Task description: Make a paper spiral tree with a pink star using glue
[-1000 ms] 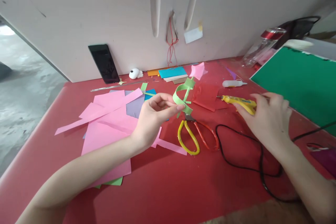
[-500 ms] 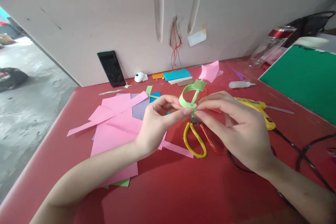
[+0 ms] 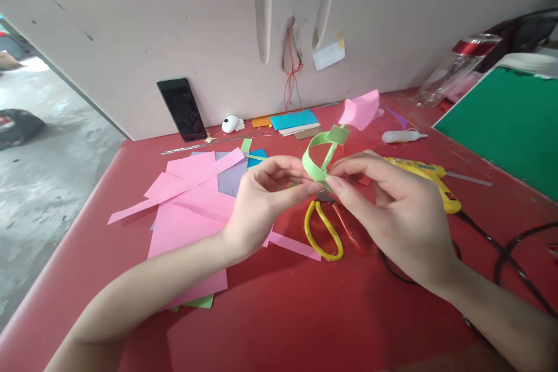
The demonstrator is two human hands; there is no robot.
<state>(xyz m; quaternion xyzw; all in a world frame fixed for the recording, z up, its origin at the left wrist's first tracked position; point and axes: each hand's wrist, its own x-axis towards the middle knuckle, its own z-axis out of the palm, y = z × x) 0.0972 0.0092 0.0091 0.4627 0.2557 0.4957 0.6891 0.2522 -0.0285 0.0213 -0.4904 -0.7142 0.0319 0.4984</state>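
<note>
Between both hands is a paper flower: a curled light-green paper strip [image 3: 312, 163] beside a thin green stem [image 3: 330, 156], with a pink paper head [image 3: 361, 109] at the far end. My left hand [image 3: 272, 197] pinches the lower end of the strip between thumb and fingers. Close against it, my right hand [image 3: 387, 203] pinches the stem's base and the strip with thumb and forefinger. The fingertips hide where strip and stem meet. Just below lie scissors [image 3: 323, 232] with one yellow and one red handle, their blades mostly covered by the hands.
Pink paper sheets and strips [image 3: 187, 232] lie at left. A phone [image 3: 182, 109] leans on the wall, near a small white figure [image 3: 232, 124]. At right are a yellow glue gun [image 3: 447, 195] with its cord, a small bottle [image 3: 403, 136], a green board [image 3: 501, 122] and a clear jar [image 3: 453, 72].
The green strip and stem have tilted slightly to the right, and the pink head has shifted right and up with them. Both hands keep their pinch.
</note>
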